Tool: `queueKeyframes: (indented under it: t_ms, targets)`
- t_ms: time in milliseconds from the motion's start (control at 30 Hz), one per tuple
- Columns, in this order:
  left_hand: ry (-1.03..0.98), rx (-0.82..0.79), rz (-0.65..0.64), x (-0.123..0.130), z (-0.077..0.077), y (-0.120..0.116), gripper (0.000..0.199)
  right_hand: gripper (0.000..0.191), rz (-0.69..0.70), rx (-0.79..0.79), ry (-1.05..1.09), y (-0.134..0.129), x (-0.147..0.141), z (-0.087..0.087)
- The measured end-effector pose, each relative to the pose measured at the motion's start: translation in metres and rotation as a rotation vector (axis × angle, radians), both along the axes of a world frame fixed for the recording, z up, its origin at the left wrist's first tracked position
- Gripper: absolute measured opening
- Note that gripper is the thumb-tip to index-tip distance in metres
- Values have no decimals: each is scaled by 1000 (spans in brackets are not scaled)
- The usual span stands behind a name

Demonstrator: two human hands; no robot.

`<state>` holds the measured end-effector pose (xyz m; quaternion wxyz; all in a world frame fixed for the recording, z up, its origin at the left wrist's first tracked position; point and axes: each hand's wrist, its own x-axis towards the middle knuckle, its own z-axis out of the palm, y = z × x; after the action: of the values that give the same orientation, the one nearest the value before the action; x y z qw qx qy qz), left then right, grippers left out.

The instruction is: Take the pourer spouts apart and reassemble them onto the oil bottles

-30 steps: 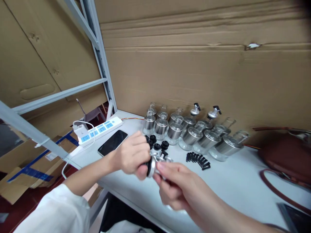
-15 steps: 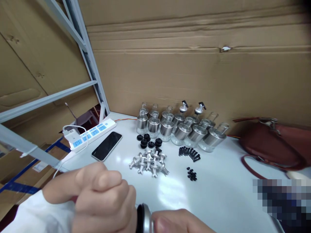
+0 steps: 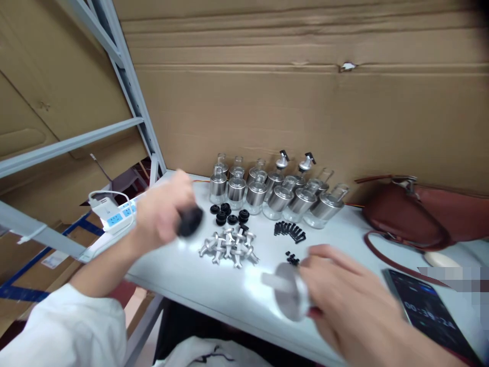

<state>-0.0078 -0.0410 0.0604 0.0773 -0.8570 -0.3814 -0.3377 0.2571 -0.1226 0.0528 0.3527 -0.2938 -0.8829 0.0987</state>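
Observation:
My left hand [image 3: 162, 206], blurred by motion, is closed on a round black part [image 3: 190, 221] above the table's left side. Over the front right part of the table, my right hand [image 3: 336, 290] grips a silver metal piece [image 3: 291, 291] with a round flange and a stem that points left. Between the hands lies a pile of silver metal spouts [image 3: 229, 247]. Several black stoppers [image 3: 227, 214] sit behind the pile. Short black levers [image 3: 289, 231] lie in a row to the right, with small black caps [image 3: 292, 258] in front of them, near my right fingers.
Glass bottles with metal sleeves [image 3: 282, 198] stand in two rows at the back; two carry spouts. A power strip [image 3: 116, 218] lies left, beside a metal rack [image 3: 132, 76]. A brown bag [image 3: 412, 211] and a phone showing a timer [image 3: 428, 311] are at right.
My hands, together at the bottom before, have moved apart. The black part is in my left hand and the silver piece in my right. The view has shifted, and the timer phone shows more.

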Motion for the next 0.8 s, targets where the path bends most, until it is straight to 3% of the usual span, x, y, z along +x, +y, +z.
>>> queueKeyframes:
  t_ms: [67,167,267,567,800]
  targets:
    - [36,-96,59,-13,-9,26,57,26,-188,232,-30,10,17,-10]
    - [191,-318,45,-18,-32,59,34,20,-335,328,-89,17,31,-27]
    - [289,-460,53,-14,-57,81,20,20,-367,371,-156,14,36,-42]
    - [426,-564,28,-6,-101,110,22,23,-461,134,-125,2,58,-79]
    - [430,-507,7,-5,-114,116,22,25,-499,79,-135,-5,59,-96]
